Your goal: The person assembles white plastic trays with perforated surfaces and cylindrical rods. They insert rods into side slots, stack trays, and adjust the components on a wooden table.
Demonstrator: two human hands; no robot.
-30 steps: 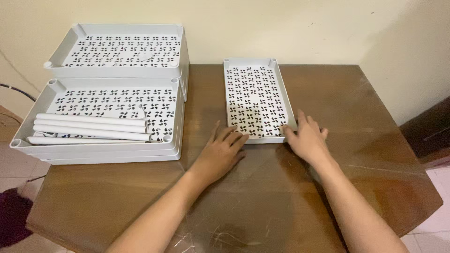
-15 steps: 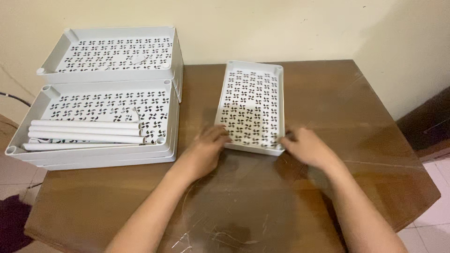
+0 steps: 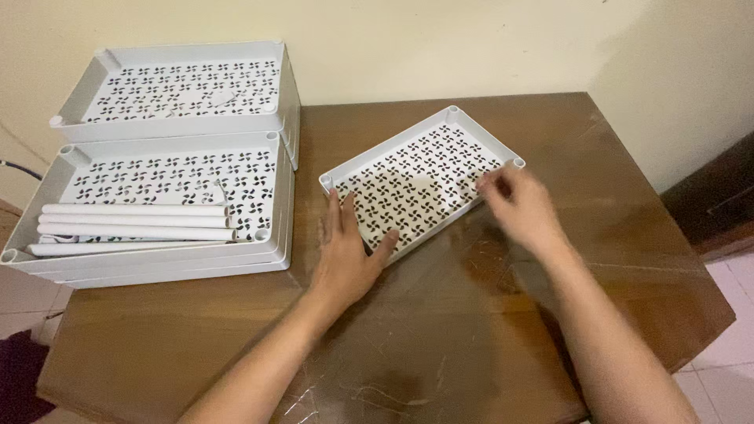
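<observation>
Brown wooden table [image 3: 471, 330] against a cream wall. White perforated tray [image 3: 420, 180] lies at centre, skewed toward 2 o'clock. Left hand [image 3: 351, 251], fingers spread, braces its 7 o'clock corner; right hand [image 3: 522, 206] grips its 4 o'clock rim, blurred. Stacked trays [image 3: 181, 118] holding white tubes [image 3: 133, 224] sit at 9 o'clock.

Single view only, worn on the head, looking steeply down and forward over a brown wooden table [image 3: 487, 330] toward a cream wall [image 3: 440, 47]; near enough to cut both forearms off at the lower edge. Shows table top nearly whole, floor at both lower corners.
</observation>
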